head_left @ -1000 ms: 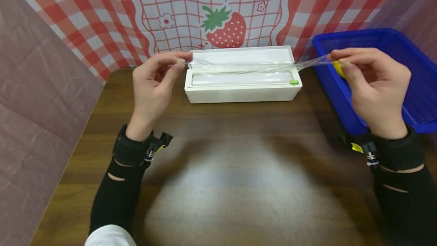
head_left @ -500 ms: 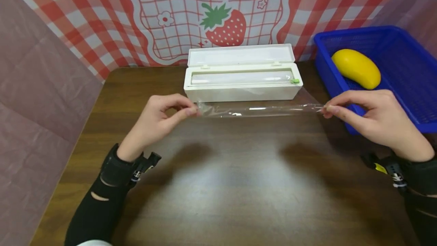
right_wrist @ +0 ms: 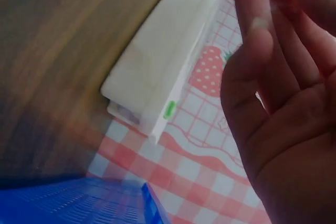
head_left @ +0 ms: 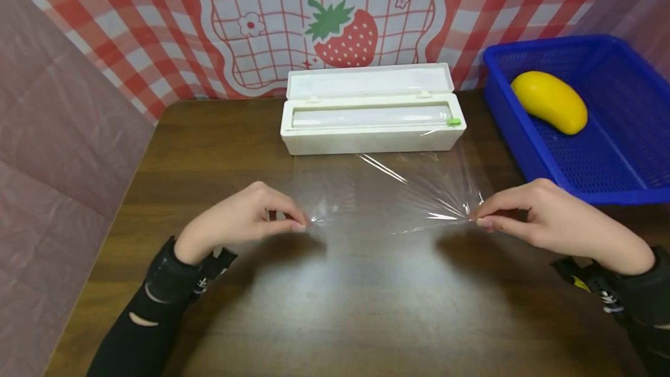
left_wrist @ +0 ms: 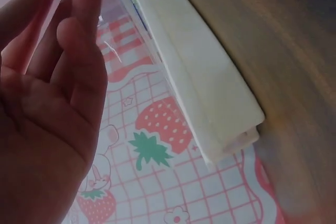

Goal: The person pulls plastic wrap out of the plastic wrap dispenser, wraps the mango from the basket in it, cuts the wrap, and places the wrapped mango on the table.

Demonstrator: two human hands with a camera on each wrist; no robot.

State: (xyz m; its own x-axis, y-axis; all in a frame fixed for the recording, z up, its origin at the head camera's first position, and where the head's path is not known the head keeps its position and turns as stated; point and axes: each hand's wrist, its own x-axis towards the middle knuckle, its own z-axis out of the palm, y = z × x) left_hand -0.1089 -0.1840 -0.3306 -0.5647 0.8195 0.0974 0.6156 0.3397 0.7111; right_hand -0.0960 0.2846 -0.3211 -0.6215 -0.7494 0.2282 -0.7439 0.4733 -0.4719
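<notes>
- Step in hand, as judged: drawing out clear film [head_left: 400, 191] from the white box [head_left: 369, 144] toward six o'clock, over the wooden table [head_left: 335, 313], between left hand [head_left: 256, 217] and right hand [head_left: 549, 217].
- Best handling, as judged: pull both ends at one pace, at one height, straight toward six o'clock, for an even feed off the roll [head_left: 371, 117].
- Right end of film: bunched, with creases toward ten and eleven o'clock; ease slightly toward three o'clock to flatten.
- Left end: fewer visible creases; match tension toward nine o'clock.
- Risk, as judged: folding, self-clinging or tearing at the pinch under a jerky or lopsided pull.
- Left hand: thumb and fingertips together, clamped on the film; bulk of film toward two o'clock.
- Right hand: likewise clamped on the film; bulk of film toward ten o'clock.
- Contact points in wrist views: too unclear to tell.
- Box: well apart from both; at one o'clock from left hand, ten from right; lid [head_left: 369, 81] raised, green slider [head_left: 453, 122] at three-o'clock end.
- Blue basket [head_left: 623, 197]: near right hand, at one o'clock; yellow mango-shaped item [head_left: 552, 102] inside.
</notes>
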